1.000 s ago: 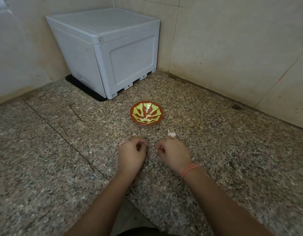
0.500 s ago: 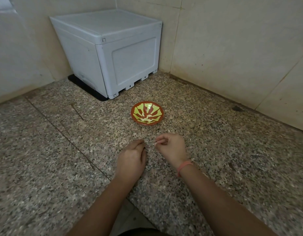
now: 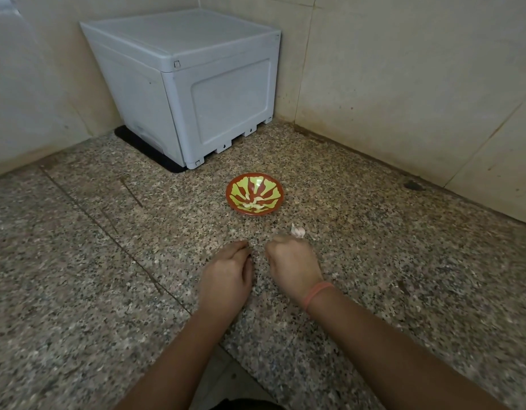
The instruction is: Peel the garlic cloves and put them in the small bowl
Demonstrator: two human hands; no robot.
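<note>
Since half a second ago the right hand (image 3: 294, 261) has dropped back, uncovering a garlic (image 3: 298, 231) piece just beyond its knuckles. Head view: both hands rest on the speckled worktop (image 3: 107, 291), the left hand (image 3: 226, 276) close beside the right, fingers curled under; whether either holds anything cannot be told. The garlic is small, pale and papery. It looks light and firm, slippery once peeled, and best pinched at its ends. Peeled cloves (image 3: 252, 204) lie in the red-and-yellow bowl (image 3: 228, 196) beyond.

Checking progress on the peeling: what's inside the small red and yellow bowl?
A few pale peeled garlic cloves lie at the bottom of the small bowl. They overlap, so an exact count, and anything beneath them, cannot be seen.
</note>
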